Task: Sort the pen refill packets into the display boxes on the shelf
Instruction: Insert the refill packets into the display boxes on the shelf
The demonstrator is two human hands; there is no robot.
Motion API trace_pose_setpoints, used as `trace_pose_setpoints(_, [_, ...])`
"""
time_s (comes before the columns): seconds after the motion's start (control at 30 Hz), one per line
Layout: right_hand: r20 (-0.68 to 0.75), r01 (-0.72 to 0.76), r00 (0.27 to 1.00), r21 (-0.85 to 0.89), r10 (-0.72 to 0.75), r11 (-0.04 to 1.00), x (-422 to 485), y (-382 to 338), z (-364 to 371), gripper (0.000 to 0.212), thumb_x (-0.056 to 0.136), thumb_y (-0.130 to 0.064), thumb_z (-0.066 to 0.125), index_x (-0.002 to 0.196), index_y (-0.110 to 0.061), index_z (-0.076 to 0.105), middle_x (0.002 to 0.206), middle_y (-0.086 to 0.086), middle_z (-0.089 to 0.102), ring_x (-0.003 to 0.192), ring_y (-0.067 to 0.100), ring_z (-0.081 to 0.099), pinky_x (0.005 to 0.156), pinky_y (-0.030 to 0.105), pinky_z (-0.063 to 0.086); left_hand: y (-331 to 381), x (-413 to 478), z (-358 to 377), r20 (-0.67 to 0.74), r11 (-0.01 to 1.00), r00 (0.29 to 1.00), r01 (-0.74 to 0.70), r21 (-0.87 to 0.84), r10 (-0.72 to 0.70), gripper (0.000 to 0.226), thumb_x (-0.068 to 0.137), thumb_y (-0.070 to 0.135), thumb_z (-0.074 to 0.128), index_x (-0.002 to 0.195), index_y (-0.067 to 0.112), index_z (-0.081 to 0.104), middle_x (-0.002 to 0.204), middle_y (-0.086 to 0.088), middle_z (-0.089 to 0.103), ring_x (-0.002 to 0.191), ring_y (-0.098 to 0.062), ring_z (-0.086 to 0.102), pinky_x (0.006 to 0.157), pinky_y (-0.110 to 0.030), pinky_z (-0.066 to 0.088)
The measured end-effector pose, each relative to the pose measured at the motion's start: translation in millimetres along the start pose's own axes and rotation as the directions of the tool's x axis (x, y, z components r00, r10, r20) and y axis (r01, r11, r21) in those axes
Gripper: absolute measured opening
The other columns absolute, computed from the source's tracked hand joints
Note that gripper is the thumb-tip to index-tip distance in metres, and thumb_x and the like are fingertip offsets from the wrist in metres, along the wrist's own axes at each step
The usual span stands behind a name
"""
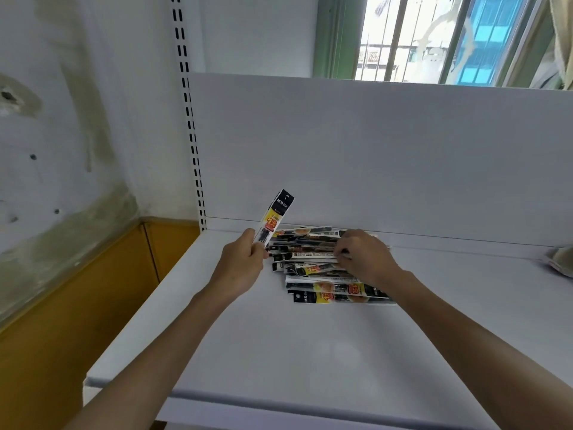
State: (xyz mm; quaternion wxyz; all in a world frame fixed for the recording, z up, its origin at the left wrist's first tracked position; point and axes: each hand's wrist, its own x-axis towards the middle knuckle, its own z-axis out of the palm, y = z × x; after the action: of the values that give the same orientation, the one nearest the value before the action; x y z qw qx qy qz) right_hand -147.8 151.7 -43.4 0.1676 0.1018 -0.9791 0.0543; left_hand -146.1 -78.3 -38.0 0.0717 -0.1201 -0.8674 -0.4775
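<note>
A loose pile of pen refill packets (325, 274), black, white and yellow, lies on the white shelf (279, 352) near its back panel. My left hand (245, 259) holds one refill packet (274, 217) upright, lifted above the left edge of the pile. My right hand (362, 252) rests palm down on the pile, its fingertips pinching a packet near the middle. No display boxes are in view.
The shelf's white back panel (372, 150) rises behind the pile. A slotted upright post (190, 119) stands at the left rear corner. A pale object (559, 259) lies at the far right edge. A barred window (434, 38) is above.
</note>
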Motion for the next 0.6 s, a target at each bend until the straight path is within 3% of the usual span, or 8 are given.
trace_pose_setpoints(0.23, [-0.135,-0.009,0.991,0.027,0.012,1.0,-4,-7,-6,0.015,0.093,-0.015,0.047,0.095,-0.012,0.061,0.095,0.004,0.064,0.087,0.019,0.055,0.068,0.029,0.042,0,-7,2,0.016,0.998,0.998,0.054,-0.032,-0.053,0.018,0.099,0.016,0.032,0.111,0.009,0.045,0.103,-0.009,0.059,0.071,-0.018,0.049,0.066,-0.033,0.043])
trace_pose_setpoints(0.3, [-0.227,-0.054,0.97,0.168,0.092,0.984,-7,-13,-13,0.011,0.092,-0.016,0.051,0.095,-0.011,0.06,0.091,0.004,0.065,0.081,0.02,0.056,0.066,0.032,0.046,4,-9,5,0.018,0.995,0.998,0.061,-0.076,-0.06,0.015,0.099,0.02,0.034,0.105,0.011,0.044,0.094,-0.005,0.057,0.071,-0.017,0.048,0.066,-0.033,0.041])
trace_pose_setpoints(0.37, [-0.216,-0.091,0.953,0.471,0.215,0.878,-8,-21,-23,0.006,0.088,-0.014,0.058,0.09,-0.01,0.061,0.088,0.004,0.066,0.079,0.018,0.06,0.065,0.024,0.051,12,-11,11,0.02,0.991,0.998,0.057,-0.119,-0.055,0.02,0.099,0.026,0.036,0.103,0.008,0.045,0.089,-0.007,0.056,0.071,-0.018,0.047,0.066,-0.033,0.039])
trace_pose_setpoints(0.43, [-0.114,-0.124,0.955,0.683,0.273,0.719,-11,-29,-33,0.003,0.086,-0.012,0.062,0.084,-0.014,0.061,0.088,0.002,0.066,0.08,0.015,0.061,0.061,0.013,0.047,23,-11,19,0.017,0.985,0.999,0.046,-0.166,-0.044,0.026,0.098,0.031,0.036,0.102,0.007,0.045,0.086,-0.008,0.055,0.071,-0.018,0.048,0.067,-0.033,0.04])
trace_pose_setpoints(0.6, [0.021,-0.186,0.933,0.883,0.359,0.43,-31,-25,-41,0.01,0.082,-0.012,0.066,0.075,-0.016,0.06,0.093,0.021,0.067,0.087,0.032,0.064,0.081,0.045,0.054,63,-13,50,-0.048,0.928,0.995,0.059,-0.368,-0.083,0.024,0.098,0.037,0.036,0.105,0.015,0.043,0.083,0.004,0.054,0.07,-0.005,0.052,0.06,-0.021,0.042])
